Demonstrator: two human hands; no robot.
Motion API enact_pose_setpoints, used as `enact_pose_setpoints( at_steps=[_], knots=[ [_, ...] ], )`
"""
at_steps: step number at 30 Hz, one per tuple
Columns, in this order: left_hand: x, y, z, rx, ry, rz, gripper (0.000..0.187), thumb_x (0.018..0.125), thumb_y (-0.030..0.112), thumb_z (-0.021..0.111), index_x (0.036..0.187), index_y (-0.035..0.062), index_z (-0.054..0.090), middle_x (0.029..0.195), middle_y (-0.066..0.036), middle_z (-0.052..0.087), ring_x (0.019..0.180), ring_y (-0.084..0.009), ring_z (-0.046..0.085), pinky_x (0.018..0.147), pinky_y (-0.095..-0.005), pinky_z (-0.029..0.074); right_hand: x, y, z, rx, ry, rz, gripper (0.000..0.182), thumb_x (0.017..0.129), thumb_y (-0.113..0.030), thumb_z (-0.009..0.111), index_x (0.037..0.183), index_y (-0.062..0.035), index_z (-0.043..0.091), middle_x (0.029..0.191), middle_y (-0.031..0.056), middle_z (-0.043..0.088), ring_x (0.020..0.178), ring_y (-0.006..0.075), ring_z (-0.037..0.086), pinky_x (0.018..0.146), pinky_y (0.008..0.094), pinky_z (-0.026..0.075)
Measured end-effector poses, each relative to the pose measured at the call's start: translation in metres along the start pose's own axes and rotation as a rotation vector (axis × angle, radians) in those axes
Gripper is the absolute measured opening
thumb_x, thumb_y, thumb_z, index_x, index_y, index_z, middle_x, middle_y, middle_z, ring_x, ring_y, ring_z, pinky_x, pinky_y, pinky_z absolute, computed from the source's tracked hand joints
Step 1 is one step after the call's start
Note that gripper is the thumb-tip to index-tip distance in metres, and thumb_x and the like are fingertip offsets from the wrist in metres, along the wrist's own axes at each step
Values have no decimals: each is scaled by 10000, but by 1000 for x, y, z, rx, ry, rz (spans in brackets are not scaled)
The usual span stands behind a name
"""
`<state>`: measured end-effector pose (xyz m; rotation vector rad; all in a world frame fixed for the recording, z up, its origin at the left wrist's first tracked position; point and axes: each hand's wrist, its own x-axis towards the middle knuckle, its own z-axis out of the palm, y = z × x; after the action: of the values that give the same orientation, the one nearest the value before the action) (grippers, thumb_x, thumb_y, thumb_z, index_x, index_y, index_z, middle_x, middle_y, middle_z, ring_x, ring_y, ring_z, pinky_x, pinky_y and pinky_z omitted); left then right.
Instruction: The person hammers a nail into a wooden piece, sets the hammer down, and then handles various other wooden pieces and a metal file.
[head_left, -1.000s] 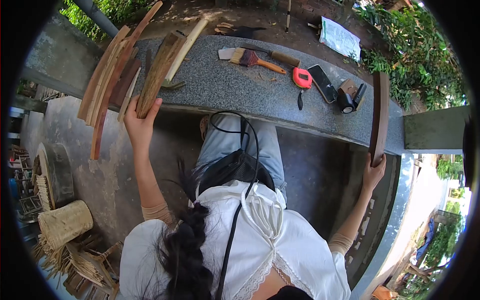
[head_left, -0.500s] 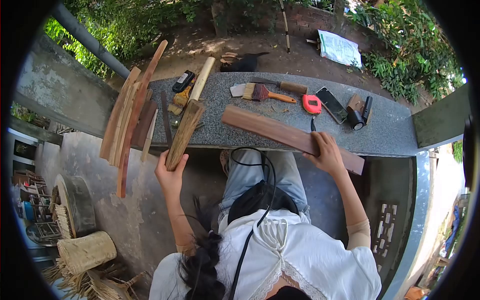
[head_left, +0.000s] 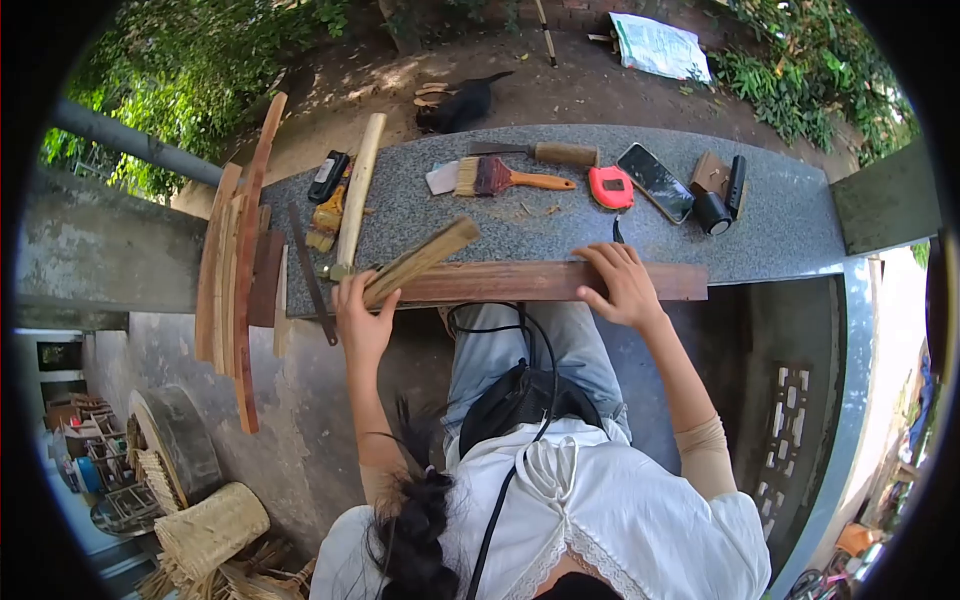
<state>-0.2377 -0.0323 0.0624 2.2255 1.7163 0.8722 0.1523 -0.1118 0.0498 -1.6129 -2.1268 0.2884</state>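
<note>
A dark brown board lies along the near edge of the grey stone slab. My right hand rests on this board toward its right end, fingers spread. With my left hand I hold a shorter, lighter wood block, which slants over the board's left end. Just beyond my left hand is a hammer with a pale handle. A red tape measure sits behind my right hand.
Long wood strips project over the slab's left edge. Farther back are a brush, a wooden-handled tool, a phone and a black cylindrical object. A black animal is on the ground beyond.
The dark board has turned from a slant to lie along the slab's near edge. The lighter block has tilted rightward over it. My left hand has moved right, and my right hand has shifted slightly left.
</note>
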Motion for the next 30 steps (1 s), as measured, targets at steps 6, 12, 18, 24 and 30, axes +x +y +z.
enact_pose_setpoints(
  at_steps=[6,12,18,24,30],
  knots=[
    [68,4,27,94,-349,118,486,737,156,814,1185,113,632,1038,-71,549,1076,-318,487,975,-435,414,-2,-3,8,114,217,186,419,895,-386,584,1179,-79,585,996,108,603,989,295,566,892,404,406],
    [102,35,73,55,-413,222,667,817,389,764,1401,171,529,1356,-155,476,1295,-356,421,1091,-461,354,-1,0,10,73,140,299,400,906,-378,603,1174,-81,593,993,96,623,977,282,585,870,384,418],
    [133,57,134,207,-386,353,767,836,422,739,1460,104,426,1483,-168,403,1367,-371,388,1131,-478,332,7,33,-11,-119,527,475,456,936,-332,619,1275,-36,547,1228,178,609,1197,341,544,988,392,418],
    [150,59,136,296,-496,294,814,830,459,733,1480,109,391,1513,-165,380,1377,-361,399,1136,-474,331,12,58,-15,58,570,470,471,945,-296,638,1293,2,525,1245,213,595,1204,381,533,1024,447,411],
    [156,43,135,241,-427,286,747,866,527,664,1439,96,454,1454,-178,456,1336,-343,457,1122,-479,328,8,51,2,43,555,467,474,932,-273,654,1292,8,528,1256,211,593,1201,381,535,1026,438,410]
  ],
)
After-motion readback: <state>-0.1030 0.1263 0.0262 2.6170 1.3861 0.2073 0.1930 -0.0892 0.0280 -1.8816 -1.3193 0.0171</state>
